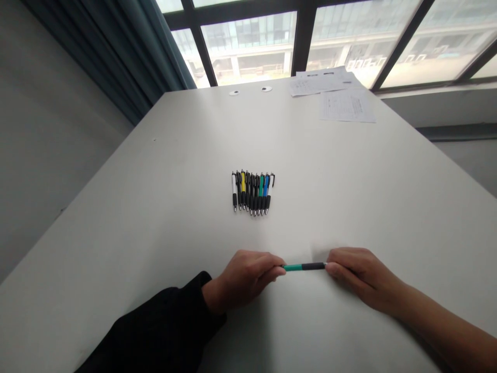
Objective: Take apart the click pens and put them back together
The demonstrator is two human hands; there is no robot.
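Observation:
A green pen (294, 268) with a black grip is held level between my two hands, near the front of the white table (186, 207). My left hand (248, 275) pinches its green end. At the other end, the fingertips of my right hand (359, 272) close on the tip, which they mostly cover. Farther back, in front of my hands, several pens (252, 194) lie side by side in a row, tips toward me. Among them are white, yellow, black, green and blue barrels with black grips.
Printed papers (345, 103) lie at the table's far right. Two round white discs with dark openings (266, 89) sit near the back edge. A blue-grey curtain (128, 46) hangs at the left, beside dark-framed windows (248, 44) behind the table.

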